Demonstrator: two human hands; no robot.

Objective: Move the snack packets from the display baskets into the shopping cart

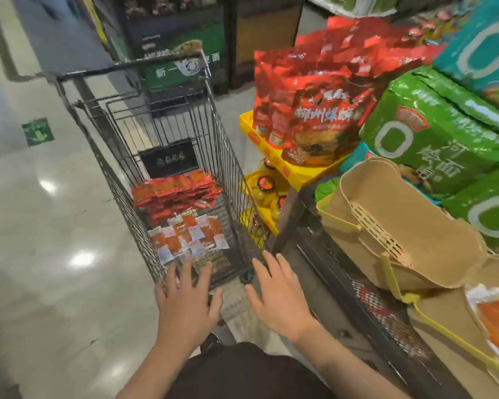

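A wire shopping cart [228,145] stands in front of me on the shop floor. On its bottom lie several red snack packets [175,194] and, nearer to me, several orange-and-white snack packets [189,236]. My left hand [186,300] and my right hand [277,292] hover above the cart's near end, fingers spread, holding nothing. To the right stand tan display baskets: the upper basket [398,226] shows no packets inside, and the lower basket [455,315] holds an orange-and-white packet [494,315].
A yellow tray [274,156] with red bags [317,110] stands right of the cart. Green bags [432,133] pile behind the baskets. A black wire rack [366,295] holds the baskets. Polished floor [55,226] stretches left.
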